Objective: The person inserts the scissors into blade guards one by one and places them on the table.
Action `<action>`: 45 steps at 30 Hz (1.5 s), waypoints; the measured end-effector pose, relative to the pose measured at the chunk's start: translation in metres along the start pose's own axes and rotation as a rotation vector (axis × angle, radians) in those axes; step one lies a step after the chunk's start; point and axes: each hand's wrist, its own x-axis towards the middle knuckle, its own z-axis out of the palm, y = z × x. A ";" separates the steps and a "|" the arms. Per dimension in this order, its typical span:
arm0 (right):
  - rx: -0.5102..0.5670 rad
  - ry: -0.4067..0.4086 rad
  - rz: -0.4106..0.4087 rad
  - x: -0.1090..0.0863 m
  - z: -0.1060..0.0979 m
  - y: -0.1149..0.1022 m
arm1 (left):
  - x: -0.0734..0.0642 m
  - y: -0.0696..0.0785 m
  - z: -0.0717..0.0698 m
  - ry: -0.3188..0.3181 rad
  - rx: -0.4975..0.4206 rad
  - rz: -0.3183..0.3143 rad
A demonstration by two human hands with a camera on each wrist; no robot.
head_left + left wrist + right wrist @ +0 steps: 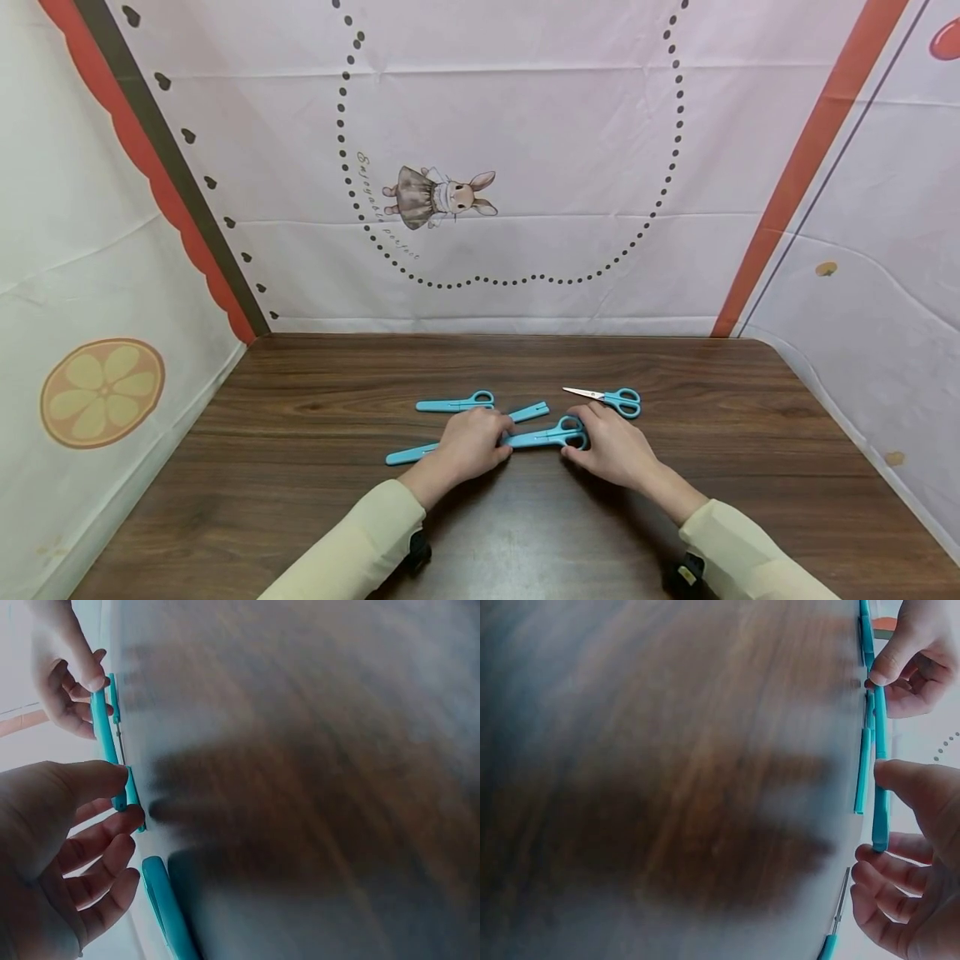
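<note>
The person's left grip (468,442) pinches the covered tip of the blue scissors (536,438), and the right grip (611,446) holds their handle loops; from where I stand, they are just above the bench (495,533). Bare-bladed scissors (621,403) lie beyond the right grip, another sheathed pair (447,406) beyond the left.

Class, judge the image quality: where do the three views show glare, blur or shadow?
Head view: the sheathed scissors look fairly crisp, and a pale sheen lies on the near part of the tabletop; left wrist view: dim, the wood grain smeared, soft dark shadows beside the left hand; right wrist view: similarly blurred grain, with soft shadows beside the right hand.
</note>
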 end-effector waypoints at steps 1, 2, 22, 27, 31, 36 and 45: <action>0.002 -0.003 0.004 0.000 0.000 0.000 | 0.000 0.000 0.000 -0.003 0.003 -0.005; 0.002 -0.005 0.007 0.000 0.000 0.000 | 0.000 0.001 0.000 -0.006 0.004 -0.009; -0.012 -0.005 0.019 -0.001 0.004 -0.001 | 0.002 0.002 0.001 -0.008 0.015 -0.040; -0.018 -0.004 0.030 0.000 0.004 -0.002 | 0.003 0.002 0.001 -0.003 0.014 -0.047; -0.017 -0.015 0.041 0.000 0.003 -0.004 | 0.003 0.003 0.002 -0.006 0.013 -0.048; -0.017 -0.039 0.055 0.002 0.003 -0.004 | 0.004 0.003 0.002 -0.016 0.011 -0.053; -0.017 -0.062 0.069 0.002 0.002 -0.006 | 0.006 0.005 -0.001 -0.044 -0.001 -0.075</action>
